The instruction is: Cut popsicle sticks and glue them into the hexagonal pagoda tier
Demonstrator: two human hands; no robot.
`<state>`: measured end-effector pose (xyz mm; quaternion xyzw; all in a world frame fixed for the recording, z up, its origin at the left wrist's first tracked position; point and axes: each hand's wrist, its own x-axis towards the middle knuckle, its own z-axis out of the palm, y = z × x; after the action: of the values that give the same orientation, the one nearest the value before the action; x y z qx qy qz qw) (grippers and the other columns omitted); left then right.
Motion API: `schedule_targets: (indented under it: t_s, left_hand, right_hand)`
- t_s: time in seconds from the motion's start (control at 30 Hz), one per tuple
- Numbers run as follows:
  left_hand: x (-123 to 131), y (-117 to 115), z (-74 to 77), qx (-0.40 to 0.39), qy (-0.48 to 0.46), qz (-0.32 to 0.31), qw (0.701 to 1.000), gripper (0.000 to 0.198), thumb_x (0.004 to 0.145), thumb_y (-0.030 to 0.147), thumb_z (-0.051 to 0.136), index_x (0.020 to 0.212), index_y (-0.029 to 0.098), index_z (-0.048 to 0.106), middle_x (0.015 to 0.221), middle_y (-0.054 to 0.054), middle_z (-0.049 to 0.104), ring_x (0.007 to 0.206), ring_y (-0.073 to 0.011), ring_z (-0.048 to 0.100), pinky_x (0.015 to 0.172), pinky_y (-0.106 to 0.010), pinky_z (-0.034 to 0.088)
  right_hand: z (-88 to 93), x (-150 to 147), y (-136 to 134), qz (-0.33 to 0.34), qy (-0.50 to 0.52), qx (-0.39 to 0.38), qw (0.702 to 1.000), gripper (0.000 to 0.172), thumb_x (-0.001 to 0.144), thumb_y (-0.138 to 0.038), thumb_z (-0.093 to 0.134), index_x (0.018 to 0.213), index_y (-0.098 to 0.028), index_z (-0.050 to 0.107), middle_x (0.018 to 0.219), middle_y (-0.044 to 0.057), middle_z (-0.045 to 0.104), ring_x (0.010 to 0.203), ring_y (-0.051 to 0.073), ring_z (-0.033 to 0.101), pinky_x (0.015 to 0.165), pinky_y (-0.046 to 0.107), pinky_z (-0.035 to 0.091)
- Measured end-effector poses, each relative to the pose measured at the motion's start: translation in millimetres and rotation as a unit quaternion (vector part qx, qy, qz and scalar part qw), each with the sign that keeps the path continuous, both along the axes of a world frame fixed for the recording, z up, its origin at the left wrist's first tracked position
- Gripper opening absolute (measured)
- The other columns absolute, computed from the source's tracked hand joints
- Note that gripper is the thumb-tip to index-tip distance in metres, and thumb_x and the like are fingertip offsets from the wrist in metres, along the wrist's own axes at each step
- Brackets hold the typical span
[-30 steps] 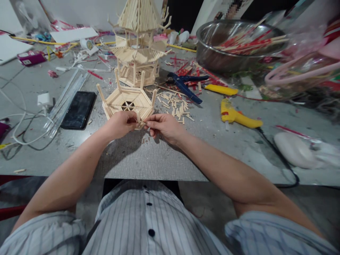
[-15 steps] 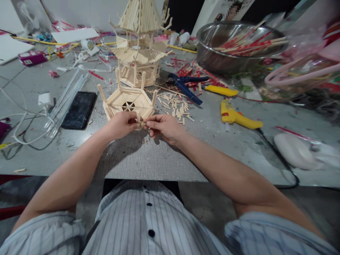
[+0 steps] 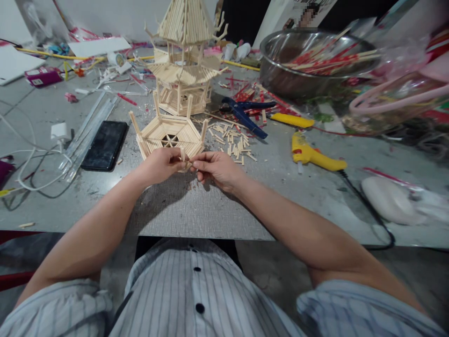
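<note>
A hexagonal base of pale wooden sticks (image 3: 161, 126) lies in front of me, with short posts standing at its corners. At its near corner my left hand (image 3: 162, 164) pinches the foot of a short wooden post (image 3: 183, 153), whose top shows above the fingertips. My right hand (image 3: 219, 169) meets it from the right, thumb and forefinger pressed together against the same corner. Whatever small piece lies between those right fingertips is hidden. Right behind the base stands a tiered stick pagoda (image 3: 182, 70).
Cut stick pieces (image 3: 235, 140) lie right of the base, with blue pliers (image 3: 245, 114), a yellow cutter (image 3: 293, 120) and a yellow glue gun (image 3: 317, 157) beyond. A steel basin (image 3: 280, 79) holds sticks. On the left are a phone (image 3: 105, 145) and a white charger (image 3: 60, 132).
</note>
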<state>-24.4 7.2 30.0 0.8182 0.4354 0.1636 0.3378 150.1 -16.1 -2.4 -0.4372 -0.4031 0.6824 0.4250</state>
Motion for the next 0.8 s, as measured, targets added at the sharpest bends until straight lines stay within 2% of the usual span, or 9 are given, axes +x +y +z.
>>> schedule_targets:
  t_s: [0.43, 0.8]
  left_hand:
    - [-0.8, 0.7, -1.3, 0.003, 0.021, 0.005, 1.000, 0.014, 0.079, 0.022, 0.052, 0.079, 0.013, 0.062, 0.061, 0.001, 0.056, 0.055, -0.0083, 0.046, 0.055, -0.023, 0.034]
    - [-0.3, -0.5, 0.1, -0.004, 0.028, 0.017, 0.999, 0.014, 0.078, 0.021, 0.053, 0.082, 0.013, 0.063, 0.064, -0.001, 0.059, 0.057, -0.0097, 0.048, 0.056, -0.023, 0.035]
  right_hand:
    - [-4.3, 1.1, 1.2, 0.006, -0.002, 0.017, 1.000, 0.016, 0.062, -0.019, 0.073, 0.073, -0.015, 0.062, 0.058, -0.004, 0.062, 0.039, 0.006, 0.052, 0.036, 0.018, 0.044]
    - [-4.6, 1.9, 1.2, 0.008, -0.002, 0.021, 1.000, 0.017, 0.061, -0.020, 0.073, 0.072, -0.015, 0.061, 0.058, -0.004, 0.061, 0.039, 0.005, 0.052, 0.036, 0.017, 0.043]
